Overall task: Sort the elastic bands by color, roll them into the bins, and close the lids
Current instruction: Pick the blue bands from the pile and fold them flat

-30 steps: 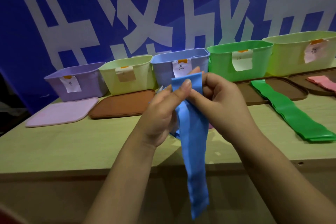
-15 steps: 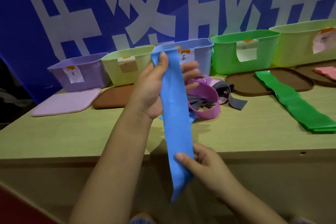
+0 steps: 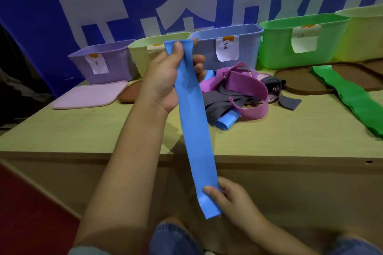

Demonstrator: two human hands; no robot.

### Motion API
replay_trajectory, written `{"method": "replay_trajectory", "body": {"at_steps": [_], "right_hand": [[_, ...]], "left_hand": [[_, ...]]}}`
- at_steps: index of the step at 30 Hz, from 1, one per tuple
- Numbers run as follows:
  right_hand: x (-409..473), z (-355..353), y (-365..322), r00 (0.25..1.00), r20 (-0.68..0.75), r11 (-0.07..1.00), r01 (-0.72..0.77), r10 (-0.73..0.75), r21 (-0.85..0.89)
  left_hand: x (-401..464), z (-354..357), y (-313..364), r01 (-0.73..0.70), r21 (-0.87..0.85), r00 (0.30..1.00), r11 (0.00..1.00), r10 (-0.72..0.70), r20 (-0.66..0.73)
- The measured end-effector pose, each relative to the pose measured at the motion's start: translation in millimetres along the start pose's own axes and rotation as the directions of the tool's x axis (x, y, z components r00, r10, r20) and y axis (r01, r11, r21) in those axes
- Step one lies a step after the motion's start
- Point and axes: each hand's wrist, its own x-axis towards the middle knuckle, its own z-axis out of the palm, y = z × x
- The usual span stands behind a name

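A long blue band [image 3: 194,130] is stretched flat between my hands, running down over the table's front edge. My left hand [image 3: 165,80] pinches its top end, raised in front of the bins. My right hand [image 3: 230,198] grips its bottom end below the table edge. A tangled pile [image 3: 238,91] of purple, grey and blue bands lies on the table behind. A stack of green bands [image 3: 352,97] lies at the right, partly on a brown lid. Open bins stand in a row: purple [image 3: 107,62], pale yellow-green [image 3: 143,51], blue [image 3: 244,47], green [image 3: 279,47], another yellow-green one [image 3: 364,33].
A pink lid [image 3: 89,95] and a brown lid [image 3: 128,95] lie flat before the left bins. Another brown lid [image 3: 300,80] lies before the green bin. A blue banner with white characters backs the table. My knees in jeans [image 3: 172,238] show below.
My hands have pulled apart: the right hand slid down the blue band from its top to its bottom end, and the left hand lifted the top end higher.
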Motion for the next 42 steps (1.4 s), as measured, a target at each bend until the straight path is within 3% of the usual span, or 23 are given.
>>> {"method": "replay_trajectory", "body": {"at_steps": [2,6,10,14,17,21,27,29,34,39,42], "right_hand": [[0.6,-9.0,-13.6,0.999,-0.018,0.999,0.039,-0.04,-0.028],[-9.3,-32.8,-47.2,0.977,0.017,0.881,0.198,-0.211,-0.431],[-8.5,-65.5,-99.9,0.928,-0.105,0.819,0.259,-0.359,-0.512],[32.5,-92.5,-155.1,0.836,-0.155,0.662,0.289,-0.526,-0.692],[98.9,-98.5,-186.6,0.863,-0.057,0.531,0.255,-0.501,-0.808],[195.4,-94.0,-183.8,0.956,-0.003,0.429,0.129,-0.292,-0.894],[255.5,-103.8,-165.4,0.997,0.031,0.22,0.045,-0.066,-0.974],[264.1,-107.1,-161.2,0.999,0.026,0.221,0.031,-0.028,-0.975],[268.9,-113.2,-156.3,0.993,-0.011,0.216,0.014,-0.114,-0.976],[261.3,-129.2,-162.4,0.962,-0.088,0.443,0.036,-0.257,-0.896],[247.7,-137.9,-174.3,0.897,-0.19,0.554,0.071,-0.4,-0.829]], "left_hand": [[-1.9,-6.6,-4.0,0.021,-0.036,1.0,0.999,-0.021,-0.011],[-3.6,-22.3,-4.8,0.012,-0.101,0.999,0.995,-0.017,-0.05],[-6.2,-28.0,-12.1,0.031,-0.099,0.997,0.995,-0.037,-0.065],[-8.1,-32.5,-17.1,0.034,-0.109,0.995,0.993,-0.044,-0.088],[-8.2,-38.1,-21.0,0.039,-0.123,0.991,0.992,-0.054,-0.122],[-7.1,-45.5,-28.2,0.061,-0.166,0.982,0.984,-0.089,-0.166],[-8.9,-55.8,-28.2,0.101,-0.166,0.976,0.981,-0.13,-0.173],[-7.5,-59.0,-28.1,0.107,-0.165,0.975,0.98,-0.136,-0.173],[-4.5,-60.6,-30.0,0.129,-0.165,0.973,0.978,-0.157,-0.169],[-2.4,-59.4,-30.5,0.129,-0.187,0.971,0.974,-0.162,-0.176],[-1.7,-53.9,-30.2,0.147,-0.209,0.968,0.967,-0.183,-0.17]]}}
